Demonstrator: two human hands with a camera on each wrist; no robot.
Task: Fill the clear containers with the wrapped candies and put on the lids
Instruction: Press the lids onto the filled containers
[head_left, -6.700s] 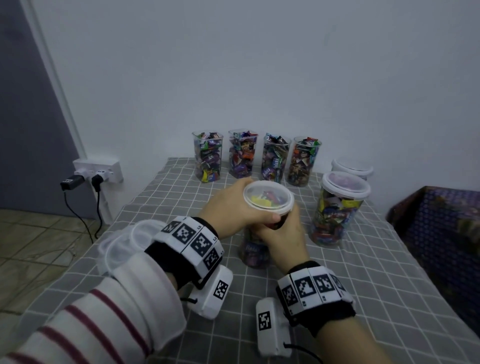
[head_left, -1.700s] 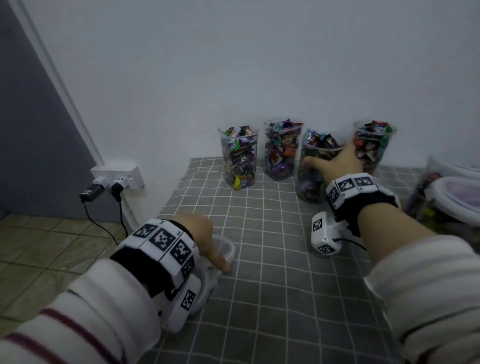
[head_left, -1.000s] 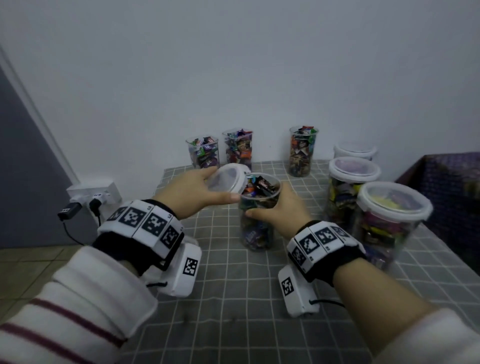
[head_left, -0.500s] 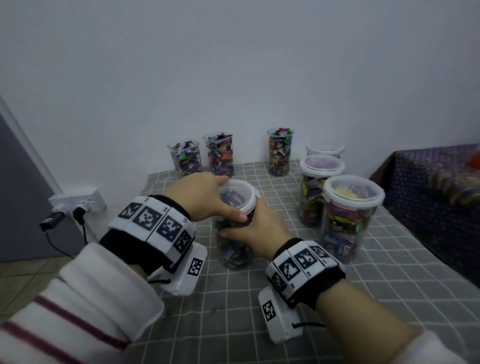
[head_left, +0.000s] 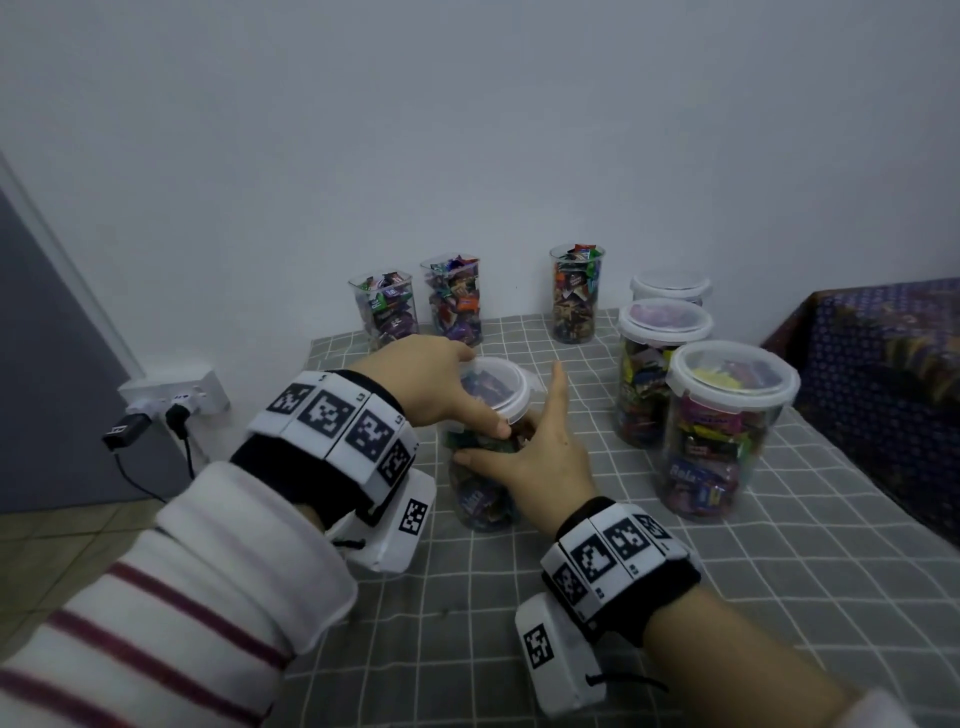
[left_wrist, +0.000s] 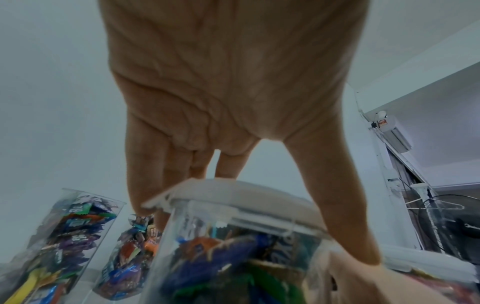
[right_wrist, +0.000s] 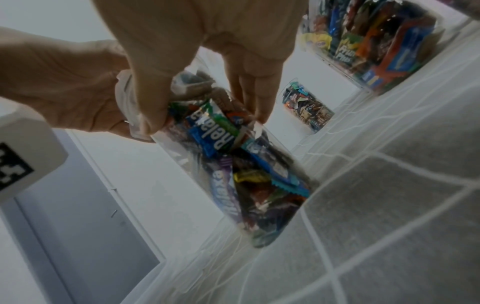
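A clear container (head_left: 483, 499) full of wrapped candies stands on the grey checked tablecloth (head_left: 675, 597) in front of me. A white-rimmed lid (head_left: 498, 387) lies on its mouth. My left hand (head_left: 436, 384) reaches over the lid, fingers at the far rim and thumb at the near rim. My right hand (head_left: 535, 457) holds the container's side just under the lid, index finger raised. The left wrist view shows the lid (left_wrist: 233, 197) under my fingers, its left edge slightly raised. In the right wrist view my thumb and fingers clasp the container (right_wrist: 246, 174).
Three open candy-filled containers (head_left: 387, 306) (head_left: 456, 299) (head_left: 575, 293) stand along the back wall. Three lidded ones (head_left: 727, 431) (head_left: 654, 374) (head_left: 670, 288) line up at the right. A patterned cloth surface (head_left: 883, 389) lies further right, a wall socket (head_left: 171, 400) at left.
My left hand brought the lid from beside the container's rim onto its mouth and now bears on it. My right hand keeps holding the container; its index finger has lifted.
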